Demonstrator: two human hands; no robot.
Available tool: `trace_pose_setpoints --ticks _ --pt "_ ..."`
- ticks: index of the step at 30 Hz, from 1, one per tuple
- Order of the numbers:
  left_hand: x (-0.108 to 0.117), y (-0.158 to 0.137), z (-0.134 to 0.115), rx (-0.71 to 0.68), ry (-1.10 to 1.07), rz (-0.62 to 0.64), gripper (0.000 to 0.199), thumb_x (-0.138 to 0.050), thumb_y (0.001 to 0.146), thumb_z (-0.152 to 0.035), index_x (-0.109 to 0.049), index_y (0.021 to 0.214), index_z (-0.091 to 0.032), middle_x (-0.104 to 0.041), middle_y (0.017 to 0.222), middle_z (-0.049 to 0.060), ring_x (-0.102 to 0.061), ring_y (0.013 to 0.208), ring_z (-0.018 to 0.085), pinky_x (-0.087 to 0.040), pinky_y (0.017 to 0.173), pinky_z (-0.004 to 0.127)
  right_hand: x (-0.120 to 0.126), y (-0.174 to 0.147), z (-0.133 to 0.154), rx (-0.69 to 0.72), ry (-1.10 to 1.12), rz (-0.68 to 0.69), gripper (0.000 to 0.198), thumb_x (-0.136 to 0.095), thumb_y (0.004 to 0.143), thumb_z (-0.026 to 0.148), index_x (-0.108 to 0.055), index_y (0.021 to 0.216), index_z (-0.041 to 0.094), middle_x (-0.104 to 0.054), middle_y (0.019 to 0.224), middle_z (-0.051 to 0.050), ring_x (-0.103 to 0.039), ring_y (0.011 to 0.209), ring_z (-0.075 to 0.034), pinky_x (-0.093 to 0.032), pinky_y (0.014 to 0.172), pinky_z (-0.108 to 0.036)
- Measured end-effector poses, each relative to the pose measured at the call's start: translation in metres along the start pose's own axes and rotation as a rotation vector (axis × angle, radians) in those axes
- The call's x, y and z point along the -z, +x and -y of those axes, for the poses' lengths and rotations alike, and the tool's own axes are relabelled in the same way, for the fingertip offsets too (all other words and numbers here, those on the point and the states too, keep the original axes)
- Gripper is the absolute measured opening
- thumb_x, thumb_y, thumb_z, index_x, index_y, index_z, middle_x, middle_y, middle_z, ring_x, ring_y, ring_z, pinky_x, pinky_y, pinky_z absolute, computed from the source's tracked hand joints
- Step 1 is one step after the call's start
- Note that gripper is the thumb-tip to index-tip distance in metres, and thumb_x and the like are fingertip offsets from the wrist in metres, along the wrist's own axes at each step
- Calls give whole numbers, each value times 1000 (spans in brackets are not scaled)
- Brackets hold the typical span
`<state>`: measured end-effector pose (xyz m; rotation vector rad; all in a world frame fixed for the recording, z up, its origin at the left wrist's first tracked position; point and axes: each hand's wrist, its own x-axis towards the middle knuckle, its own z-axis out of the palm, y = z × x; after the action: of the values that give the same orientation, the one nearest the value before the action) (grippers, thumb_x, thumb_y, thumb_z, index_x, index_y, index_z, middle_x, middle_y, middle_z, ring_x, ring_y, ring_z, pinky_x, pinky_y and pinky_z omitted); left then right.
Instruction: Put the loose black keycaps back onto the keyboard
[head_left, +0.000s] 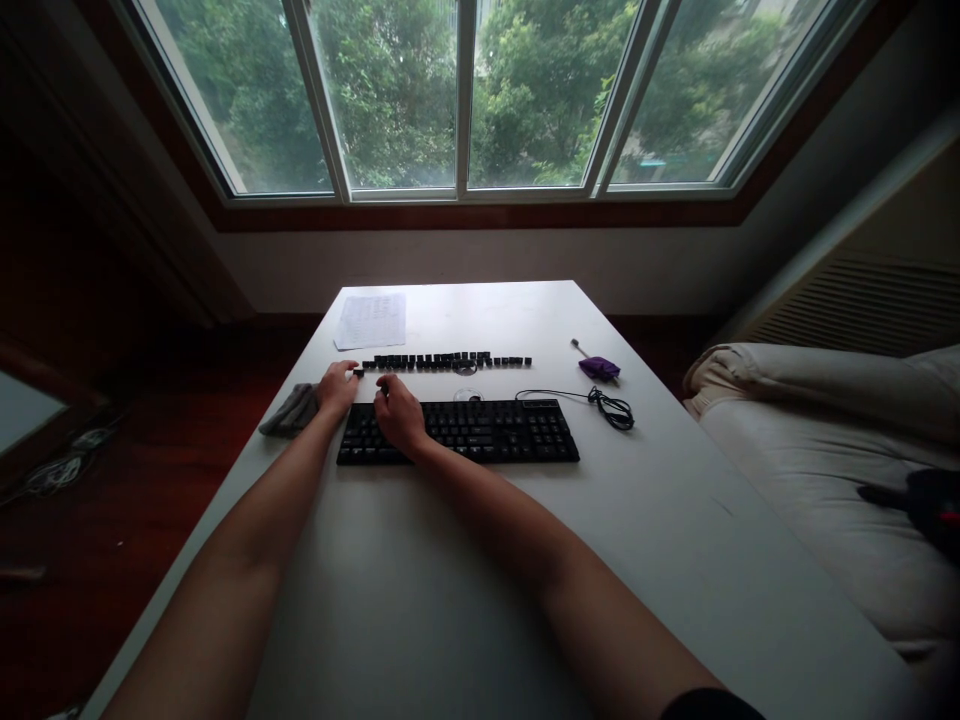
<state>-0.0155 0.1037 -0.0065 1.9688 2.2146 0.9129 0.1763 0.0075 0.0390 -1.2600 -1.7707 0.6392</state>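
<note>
A black keyboard [480, 432] lies across the white table. Over its left part, my right hand [400, 414] is closed, thumb and forefinger pinched on a small dark piece that looks like a keycap [384, 389]. To the left of it, my left hand [337, 388] rests at the keyboard's upper left corner, thumb and forefinger about another black keycap [358, 373]. Behind the keyboard runs a row of loose black keycaps [431, 361]. A grey cloth [291, 412] lies beside and partly under my left wrist.
The keyboard's coiled cable [611, 408] sits to the right. Farther back are a purple cloth-like item [599, 369] and a small thin-handled tool [578, 347]. A printed paper sheet [370, 321] lies at the far left. Right of the table [600, 560] stands a pale sofa [795, 470].
</note>
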Motion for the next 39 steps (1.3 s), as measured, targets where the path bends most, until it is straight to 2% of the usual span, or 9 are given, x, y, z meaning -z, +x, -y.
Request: trace_pose_setpoints --ticks 9,15,19,22,25,27,31,35,39 --pt "-4 2 4 4 12 -10 27 -59 86 -25 -68 112 -26 -66 119 7 -63 107 26 -48 90 35 -1 1 -2 6 11 41 28 -46 88 21 -54 115 25 -66 108 -3 -62 89 -21 -49 82 -34" --pt "-4 3 5 2 -4 -27 27 -60 84 -26 -69 110 -26 -66 117 8 -63 105 27 -48 88 36 -3 1 -4 19 44 43 33 -46 89 17 -53 121 25 -68 110 -3 -64 93 -21 -49 85 -34" --pt "-2 -1 4 11 -88 -121 25 -57 85 -27 -69 107 -22 -68 111 9 -64 97 25 -47 90 36 -4 3 -5 15 114 25 35 -48 94 20 -51 128 28 -71 109 -3 -68 93 -21 -50 84 -32" --pt "1 -12 0 61 -164 -216 26 -52 88 -29 -69 105 -19 -69 106 9 -63 86 23 -47 88 36 -5 5 -8 -35 184 6 32 -53 95 24 -55 126 29 -74 102 -2 -70 89 -21 -50 81 -30" --pt "6 -30 -5 61 -236 -151 27 -51 87 -30 -69 105 -20 -71 102 7 -62 77 20 -48 80 33 -6 9 -12 -81 252 -10 25 -52 96 27 -59 120 27 -75 90 0 -70 83 -19 -50 78 -29" --pt "9 -41 -5 54 -275 -61 27 -52 86 -32 -71 103 -22 -71 89 4 -62 74 20 -47 75 31 -8 12 -16 -98 286 -31 26 -51 97 29 -60 121 26 -75 82 1 -70 79 -18 -50 77 -28" --pt "19 -58 -4 102 -374 20 26 -55 83 -34 -73 98 -22 -73 86 3 -64 77 21 -47 73 30 -10 15 -19 -119 310 -60 31 -50 97 32 -59 126 23 -72 73 3 -70 76 -17 -50 77 -27" --pt "31 -75 -12 147 -414 18 28 -54 83 -35 -73 98 -20 -73 90 5 -66 83 22 -49 76 32 -10 15 -20 -131 318 -63 31 -51 96 31 -59 125 23 -72 75 3 -69 75 -16 -50 77 -26" --pt "39 -91 -30 27 -308 -12 25 -56 82 -34 -73 96 -21 -70 103 8 -64 95 24 -50 87 35 -7 17 -21 -129 329 -74 28 -52 94 28 -61 120 23 -72 76 3 -69 75 -15 -51 76 -25"
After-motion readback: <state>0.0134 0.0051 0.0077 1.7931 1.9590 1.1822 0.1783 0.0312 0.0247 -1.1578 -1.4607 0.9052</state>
